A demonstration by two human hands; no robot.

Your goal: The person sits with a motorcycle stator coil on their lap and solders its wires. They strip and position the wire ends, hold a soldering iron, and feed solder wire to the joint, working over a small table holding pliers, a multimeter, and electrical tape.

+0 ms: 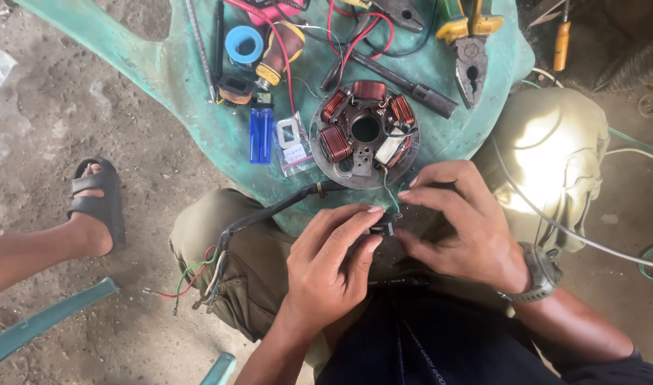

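Both hands' fingers point(355, 222) pinch small black connector point(387, 227) between them.

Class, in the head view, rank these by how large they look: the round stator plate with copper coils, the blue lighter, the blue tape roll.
1. Stator plate: clearly largest.
2. Blue lighter and blue tape roll: too alike to rank.

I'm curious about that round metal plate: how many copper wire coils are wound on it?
4 show on the round grey metal plate: one at top, one upper left, one upper right, one lower left. A white-wrapped part sits lower right; it may hide more.
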